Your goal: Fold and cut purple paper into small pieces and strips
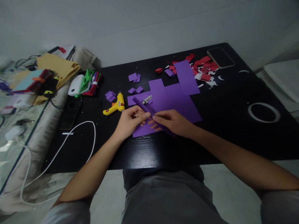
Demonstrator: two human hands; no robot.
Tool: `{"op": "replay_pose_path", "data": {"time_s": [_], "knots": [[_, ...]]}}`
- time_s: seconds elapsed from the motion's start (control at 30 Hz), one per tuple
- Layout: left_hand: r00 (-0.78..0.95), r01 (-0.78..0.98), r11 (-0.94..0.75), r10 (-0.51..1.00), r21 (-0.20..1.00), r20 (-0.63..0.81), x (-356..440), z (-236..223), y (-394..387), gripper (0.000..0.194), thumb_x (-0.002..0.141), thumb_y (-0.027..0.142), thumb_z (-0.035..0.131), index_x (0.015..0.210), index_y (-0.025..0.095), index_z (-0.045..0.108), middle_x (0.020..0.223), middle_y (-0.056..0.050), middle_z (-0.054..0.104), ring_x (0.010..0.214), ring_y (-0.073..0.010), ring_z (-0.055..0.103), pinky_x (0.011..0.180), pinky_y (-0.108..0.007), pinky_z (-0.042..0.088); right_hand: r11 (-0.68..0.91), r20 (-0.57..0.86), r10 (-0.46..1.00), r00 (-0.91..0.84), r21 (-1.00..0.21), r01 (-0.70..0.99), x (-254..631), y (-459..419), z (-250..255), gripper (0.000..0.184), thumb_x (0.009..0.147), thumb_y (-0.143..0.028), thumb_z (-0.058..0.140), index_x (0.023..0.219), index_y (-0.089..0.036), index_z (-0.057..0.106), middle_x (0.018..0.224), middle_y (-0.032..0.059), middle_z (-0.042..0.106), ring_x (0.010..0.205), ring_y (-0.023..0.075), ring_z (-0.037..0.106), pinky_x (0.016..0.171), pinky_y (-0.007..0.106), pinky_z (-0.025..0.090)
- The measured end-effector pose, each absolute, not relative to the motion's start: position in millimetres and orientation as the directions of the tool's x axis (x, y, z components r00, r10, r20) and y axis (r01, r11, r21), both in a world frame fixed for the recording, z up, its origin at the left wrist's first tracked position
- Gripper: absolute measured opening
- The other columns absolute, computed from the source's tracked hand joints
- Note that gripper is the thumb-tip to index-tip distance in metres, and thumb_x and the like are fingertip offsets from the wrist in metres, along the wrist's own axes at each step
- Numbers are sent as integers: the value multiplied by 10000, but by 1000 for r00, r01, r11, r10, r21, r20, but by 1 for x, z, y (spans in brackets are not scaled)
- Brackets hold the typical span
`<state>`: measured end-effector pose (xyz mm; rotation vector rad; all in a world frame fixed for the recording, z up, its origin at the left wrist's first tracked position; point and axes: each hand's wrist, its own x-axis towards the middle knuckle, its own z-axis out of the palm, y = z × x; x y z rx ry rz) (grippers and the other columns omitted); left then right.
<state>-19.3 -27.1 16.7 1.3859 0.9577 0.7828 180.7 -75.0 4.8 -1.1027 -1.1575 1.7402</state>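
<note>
A narrow folded strip of purple paper (143, 105) slants between my two hands, over the middle of the table. My left hand (133, 119) pinches it between thumb and fingers near its centre. Close beside, my right hand (171, 122) grips the same strip, thumb on top. Beneath them lie flat purple paper sheets (181, 107), partly overlapping. Scissors (147, 99) show only in part among the sheets. A yellow glue gun (115, 105) rests just left of my left hand. Small folded purple pieces (133, 77) sit in little groups beyond it.
Red and white scraps (205, 70) are scattered at the back right beside a phone (220, 57). A roll of tape (263, 112) lies at the right. On the left are a white cable (94, 137), a dark phone (70, 114) and bundled coloured strips (90, 82).
</note>
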Motion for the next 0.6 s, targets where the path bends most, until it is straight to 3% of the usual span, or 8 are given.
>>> {"op": "replay_pose_path", "data": {"time_s": [0.23, 0.47, 0.6], "knots": [[398, 135, -7, 916, 991, -48, -19, 15, -29, 425, 713, 503, 897, 711, 161, 645, 561, 30, 612, 471, -81, 540, 476, -198, 426, -41, -64, 979, -195, -992, 118, 182, -78, 7, 257, 871, -453, 751, 916, -203, 784, 923, 43, 799, 890, 219, 739, 861, 354, 574], [432, 113, -8, 901, 994, -42, -17, 17, -30, 406, 836, 553, 788, 785, 163, 684, 591, 3, 683, 501, -116, 623, 556, -237, 507, -115, -114, 969, -218, -993, 8, 180, -78, 4, 217, 825, -403, 782, 859, -195, 729, 872, 32, 779, 839, 196, 731, 815, 337, 561], [412, 129, -52, 911, 990, -6, -16, 19, -33, 398, 832, 541, 797, 789, 162, 685, 556, 19, 667, 497, -115, 627, 555, -228, 509, -164, -164, 955, -248, -986, 24, 180, -79, 1, 207, 843, -369, 757, 938, -190, 716, 853, 33, 767, 808, 190, 720, 793, 340, 553]]}}
